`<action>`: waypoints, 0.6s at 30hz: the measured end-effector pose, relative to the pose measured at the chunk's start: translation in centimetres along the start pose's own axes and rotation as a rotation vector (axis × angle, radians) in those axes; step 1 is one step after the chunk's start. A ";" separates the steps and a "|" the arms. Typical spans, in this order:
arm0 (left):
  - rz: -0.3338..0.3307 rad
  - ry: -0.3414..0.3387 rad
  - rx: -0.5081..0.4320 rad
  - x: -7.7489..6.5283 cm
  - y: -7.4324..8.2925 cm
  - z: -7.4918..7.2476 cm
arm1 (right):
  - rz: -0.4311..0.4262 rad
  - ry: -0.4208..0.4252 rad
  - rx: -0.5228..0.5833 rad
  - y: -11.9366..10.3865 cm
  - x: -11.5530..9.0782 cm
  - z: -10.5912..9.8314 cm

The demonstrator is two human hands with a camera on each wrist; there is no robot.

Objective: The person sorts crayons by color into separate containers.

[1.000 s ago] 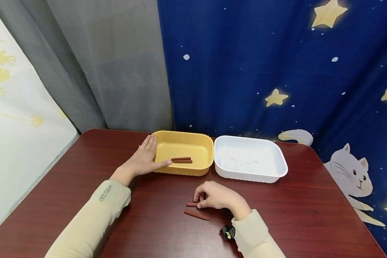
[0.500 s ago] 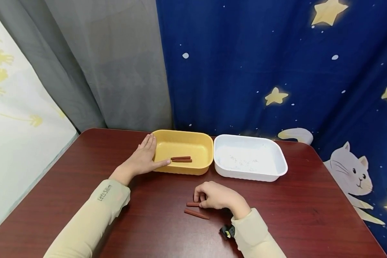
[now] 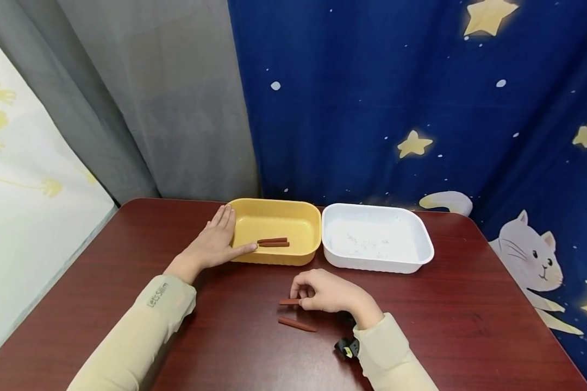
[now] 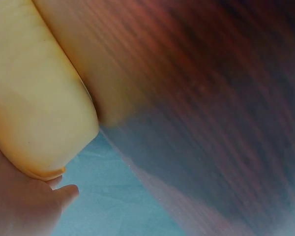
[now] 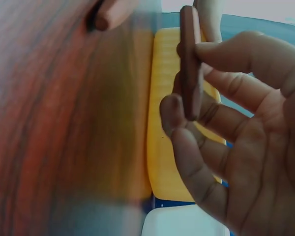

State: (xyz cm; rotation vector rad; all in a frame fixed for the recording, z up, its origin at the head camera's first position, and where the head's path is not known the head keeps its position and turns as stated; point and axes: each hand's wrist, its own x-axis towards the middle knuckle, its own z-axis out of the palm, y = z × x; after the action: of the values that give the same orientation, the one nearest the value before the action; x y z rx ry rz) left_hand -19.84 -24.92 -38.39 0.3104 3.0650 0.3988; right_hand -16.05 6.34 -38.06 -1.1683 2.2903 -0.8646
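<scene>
My right hand (image 3: 332, 293) pinches a reddish-brown faceted stick (image 5: 189, 64) between thumb and fingers, just above the table in front of the bins. A similar stick with one tapered end (image 3: 297, 325) lies on the table below that hand. My left hand (image 3: 207, 244) rests against the left side of the yellow bin (image 3: 274, 220), fingers straight along its edge and thumb over the front rim. Two more reddish-brown sticks (image 3: 274, 244) lie side by side in the yellow bin, near the left thumb. The left wrist view shows the yellow bin's outer wall (image 4: 39, 98) and part of the left hand.
A white bin (image 3: 376, 265) with small specks on its floor stands right beside the yellow one. Both sit near the back edge of the dark red wooden table (image 3: 469, 315). Grey and blue curtains (image 3: 347, 108) hang behind it.
My right hand has lifted slightly from the table, bringing up the stick it pinches, now farther from the loose one. The left hand stays at the yellow bin. The head view has shifted slightly.
</scene>
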 end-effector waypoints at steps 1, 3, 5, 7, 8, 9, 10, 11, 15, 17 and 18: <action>-0.001 -0.001 0.000 0.0 0.0 0.0 | -0.003 0.002 0.016 0.0 0.0 -0.1; 0.001 -0.001 0.000 0.0 0.0 -0.1 | -0.012 0.008 0.041 -0.1 0.0 -0.2; 0.001 -0.002 0.006 -0.1 0.0 -0.1 | -0.027 0.020 0.056 -0.2 0.0 -0.2; 0.001 -0.001 0.009 -0.1 0.0 -0.1 | -0.044 0.032 0.060 -0.2 0.1 -0.2; 0.001 -0.001 0.010 -0.1 0.0 -0.1 | -0.053 0.037 0.061 -0.2 0.1 -0.3; 0.001 -0.002 0.013 -0.1 0.0 -0.1 | -0.058 0.042 0.063 -0.2 0.1 -0.3; 0.002 -0.003 0.014 -0.1 0.0 -0.1 | -0.064 0.046 0.059 -0.3 0.2 -0.3; 0.000 -0.004 0.016 -0.1 -0.1 0.0 | -0.074 0.049 0.058 -0.3 0.3 -0.4; 0.003 -0.003 0.012 0.0 -0.1 0.0 | -0.087 0.069 0.069 -0.4 0.7 -0.8; 0.005 -0.002 0.007 0.0 -0.1 0.1 | -0.091 0.089 0.078 -0.5 0.9 -1.1; 0.007 -0.001 0.004 0.0 -0.1 0.0 | -0.093 0.098 0.081 -0.6 1.1 -1.2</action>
State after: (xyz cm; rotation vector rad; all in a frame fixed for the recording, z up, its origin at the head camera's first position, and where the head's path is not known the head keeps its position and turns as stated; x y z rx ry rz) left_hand -19.87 -25.04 -38.46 0.3217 3.0649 0.3936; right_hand -17.05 5.60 -36.86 -1.2300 2.2701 -1.0607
